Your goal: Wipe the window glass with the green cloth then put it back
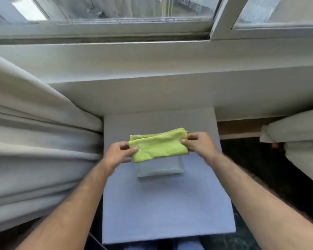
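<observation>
Window glass (134, 6) above pale sill, curtains either side. Grey-blue pad (166, 204) below carries clear container (161, 168). Folded green cloth (158, 146) held just over container, left hand (118, 154) and right hand (200, 144) pinching opposite ends, likely keeping fold flat.

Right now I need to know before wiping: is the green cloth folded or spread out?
Folded. The green cloth shows stacked layers along its far edge, held at each end by the left hand and right hand.
</observation>
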`<state>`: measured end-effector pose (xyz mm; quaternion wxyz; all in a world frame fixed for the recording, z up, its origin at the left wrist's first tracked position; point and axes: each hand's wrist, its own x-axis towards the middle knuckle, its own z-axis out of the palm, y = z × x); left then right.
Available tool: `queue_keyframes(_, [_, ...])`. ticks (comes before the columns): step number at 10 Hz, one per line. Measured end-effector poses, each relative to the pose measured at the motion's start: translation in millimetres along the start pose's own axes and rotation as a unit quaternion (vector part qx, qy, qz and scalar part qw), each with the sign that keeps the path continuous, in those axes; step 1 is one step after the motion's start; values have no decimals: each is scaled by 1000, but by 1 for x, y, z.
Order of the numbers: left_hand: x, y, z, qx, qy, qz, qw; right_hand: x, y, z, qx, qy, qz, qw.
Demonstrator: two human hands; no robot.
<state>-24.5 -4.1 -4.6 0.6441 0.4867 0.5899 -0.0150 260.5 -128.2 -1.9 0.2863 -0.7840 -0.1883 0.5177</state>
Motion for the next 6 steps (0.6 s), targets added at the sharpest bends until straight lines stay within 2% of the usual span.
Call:
queue_keyframes(2, [54, -90, 43, 94, 69, -26, 993, 42, 104, 49, -107, 36, 26, 993])
queue_keyframes(4, [83, -118, 69, 323, 149, -2, 935, 54, 134, 65, -175, 109, 45, 977])
queue_keyframes(5, [75, -107, 71, 343, 169, 14, 924, 48, 124, 60, -261, 72, 7, 963])
queue_keyframes(6, [57, -72, 62, 358, 160, 91, 915, 34, 79, 44, -381, 52, -100, 918])
